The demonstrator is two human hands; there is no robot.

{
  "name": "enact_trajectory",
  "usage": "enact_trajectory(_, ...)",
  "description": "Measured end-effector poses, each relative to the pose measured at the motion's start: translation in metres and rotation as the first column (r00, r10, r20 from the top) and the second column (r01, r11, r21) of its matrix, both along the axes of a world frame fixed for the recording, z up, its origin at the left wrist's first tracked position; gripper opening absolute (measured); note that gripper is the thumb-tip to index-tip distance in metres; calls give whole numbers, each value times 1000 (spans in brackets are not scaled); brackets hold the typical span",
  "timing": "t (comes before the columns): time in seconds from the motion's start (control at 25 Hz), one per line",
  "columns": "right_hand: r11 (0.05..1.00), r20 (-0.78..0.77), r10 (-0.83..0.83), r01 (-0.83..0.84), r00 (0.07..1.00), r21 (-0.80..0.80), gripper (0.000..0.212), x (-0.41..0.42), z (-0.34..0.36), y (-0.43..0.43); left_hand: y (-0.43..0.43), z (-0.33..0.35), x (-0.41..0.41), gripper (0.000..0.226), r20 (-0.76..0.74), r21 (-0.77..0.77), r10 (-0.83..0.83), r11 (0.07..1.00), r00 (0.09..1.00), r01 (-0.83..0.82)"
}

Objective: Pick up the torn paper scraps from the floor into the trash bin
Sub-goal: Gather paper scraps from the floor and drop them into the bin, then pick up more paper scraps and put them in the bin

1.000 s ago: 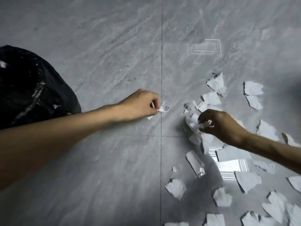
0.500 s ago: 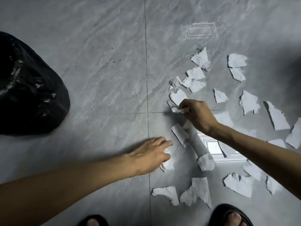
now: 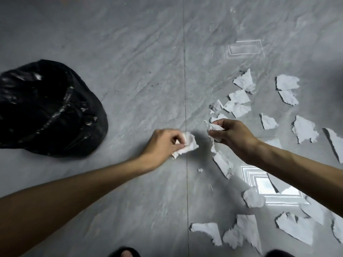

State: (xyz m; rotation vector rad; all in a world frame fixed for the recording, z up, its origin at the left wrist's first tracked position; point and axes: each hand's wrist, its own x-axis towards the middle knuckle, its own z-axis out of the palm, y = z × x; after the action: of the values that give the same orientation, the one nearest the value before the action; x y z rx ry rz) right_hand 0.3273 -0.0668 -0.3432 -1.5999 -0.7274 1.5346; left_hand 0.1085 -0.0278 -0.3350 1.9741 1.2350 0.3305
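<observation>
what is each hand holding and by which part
The left hand pinches a crumpled white paper scrap at its left edge; the right hand grips bunched torn white paper scraps by their right side.

glossy black plastic bag, matt paper scraps

you have one view, a wide-angle camera on your head, aimed forward and steeply down at the floor. it sits close: your arms reach in from the lower sides, your toes touch the bottom edge, the bin lies at left and scraps at right.
</observation>
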Motion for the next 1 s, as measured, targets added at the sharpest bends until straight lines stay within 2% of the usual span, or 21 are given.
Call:
enact_trajectory(0.12, 999, -86, 32, -33, 996, -13, 15, -31, 18, 31, 34, 45, -28, 16, 77, -2, 246, 969, 966, -247)
enact_trajectory(0.24, 986, -174, 167, -165, 970, 26, 14, -71, 52, 68, 61, 91, -64, 20, 222, 11, 382, 919, 897, -394)
enact_trajectory(0.28, 973, -195, 229, -224, 954, 47, 13, -86, 66, 81, 68, 106, -79, 20, 267, 55, 404, 900, 875, -433)
enact_trajectory(0.36, 936, -199, 350, -336, 915, 103, 10, -120, 93, 107, 83, 132, -114, 14, 305, 257, 429, 823, 850, -507)
enact_trajectory(0.44, 904, -177, 417, -387, 891, 183, 12, -158, 119, 133, 94, 146, -157, 7, 232, 504, 496, 674, 836, -540)
enact_trajectory(0.52, 873, -185, 457, -399, 870, 279, 18, -201, 143, 157, 100, 144, -204, 4, 57, 604, 637, 591, 769, -534)
enact_trajectory(0.6, 858, -229, 470, -380, 853, 346, 20, -244, 159, 177, 101, 131, -245, 1, -116, 565, 771, 569, 626, -597)
enact_trajectory(0.68, 868, -288, 454, -345, 843, 358, 19, -284, 163, 191, 100, 118, -275, 7, -226, 451, 811, 578, 540, -680)
enact_trajectory(0.76, 889, -324, 433, -337, 841, 310, 16, -312, 157, 199, 97, 111, -290, 17, -252, 340, 821, 570, 512, -748)
enact_trajectory(0.84, 886, -300, 457, -396, 838, 243, 12, -327, 149, 199, 94, 111, -296, 26, -208, 327, 847, 531, 489, -782)
enact_trajectory(0.92, 836, -160, 540, -505, 826, 215, 28, -327, 143, 199, 92, 114, -291, 30, -147, 378, 856, 511, 495, -772)
enact_trajectory(1.0, 816, -28, 548, -528, 836, 234, 37, -311, 143, 200, 91, 119, -276, 32, -93, 429, 828, 535, 553, -728)
